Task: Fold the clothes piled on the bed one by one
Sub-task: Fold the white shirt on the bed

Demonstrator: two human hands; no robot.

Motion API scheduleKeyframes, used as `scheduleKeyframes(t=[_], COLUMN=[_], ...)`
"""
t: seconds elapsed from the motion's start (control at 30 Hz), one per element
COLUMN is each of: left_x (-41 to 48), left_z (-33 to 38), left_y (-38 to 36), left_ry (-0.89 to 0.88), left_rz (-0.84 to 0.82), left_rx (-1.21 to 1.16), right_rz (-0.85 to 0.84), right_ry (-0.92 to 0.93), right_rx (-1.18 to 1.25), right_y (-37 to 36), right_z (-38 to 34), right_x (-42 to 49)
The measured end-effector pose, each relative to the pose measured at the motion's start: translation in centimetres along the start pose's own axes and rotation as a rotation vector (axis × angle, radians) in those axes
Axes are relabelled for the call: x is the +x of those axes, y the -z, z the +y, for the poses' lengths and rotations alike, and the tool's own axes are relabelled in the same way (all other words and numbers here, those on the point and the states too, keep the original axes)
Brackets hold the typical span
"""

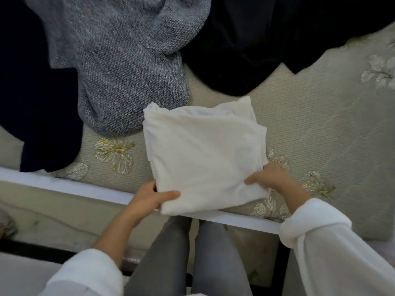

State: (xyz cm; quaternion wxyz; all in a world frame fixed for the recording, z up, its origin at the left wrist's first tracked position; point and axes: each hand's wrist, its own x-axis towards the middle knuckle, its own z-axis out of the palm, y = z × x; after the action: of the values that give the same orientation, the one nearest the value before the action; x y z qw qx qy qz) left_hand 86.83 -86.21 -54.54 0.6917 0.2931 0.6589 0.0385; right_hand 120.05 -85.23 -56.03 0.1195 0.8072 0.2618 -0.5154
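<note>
A white garment (203, 154), folded into a rough square, lies at the near edge of the bed (310, 129). My left hand (151, 196) grips its near left corner, thumb on top and fingers underneath. My right hand (267, 178) holds the near right corner, thumb on top of the cloth and fingers at its edge. A grey knitted garment (126, 60) lies unfolded beyond it, to the left. A dark navy garment (36, 92) is spread at the far left, and a black garment (277, 39) at the back right.
The bed has a beige cover with flower patterns and a white front rail (85, 188). My legs in grey trousers (177, 253) stand against the bed's edge. Floor shows at the lower left.
</note>
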Motion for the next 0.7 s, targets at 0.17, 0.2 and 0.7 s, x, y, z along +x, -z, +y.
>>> scheduleKeyframes(t=[0.17,0.2,0.7], left_x=[0.4,0.5,2.1], left_z=[-0.6,-0.7,1.7], left_y=[3.9,4.0,3.2], left_ry=[0.045,0.057,-0.049], left_rz=[-0.048,-0.056,0.433], left_rx=[0.209,0.255,0.420], right_rz=[0.058,0.074,0.679], right_ry=[0.048,0.065,0.395], right_rx=[0.310,0.433,0.013], right_y=[-1.5,-1.8,-4.0], right_z=[2.0,2.0,-2.3], right_x=[-0.7,-0.7,-2.8])
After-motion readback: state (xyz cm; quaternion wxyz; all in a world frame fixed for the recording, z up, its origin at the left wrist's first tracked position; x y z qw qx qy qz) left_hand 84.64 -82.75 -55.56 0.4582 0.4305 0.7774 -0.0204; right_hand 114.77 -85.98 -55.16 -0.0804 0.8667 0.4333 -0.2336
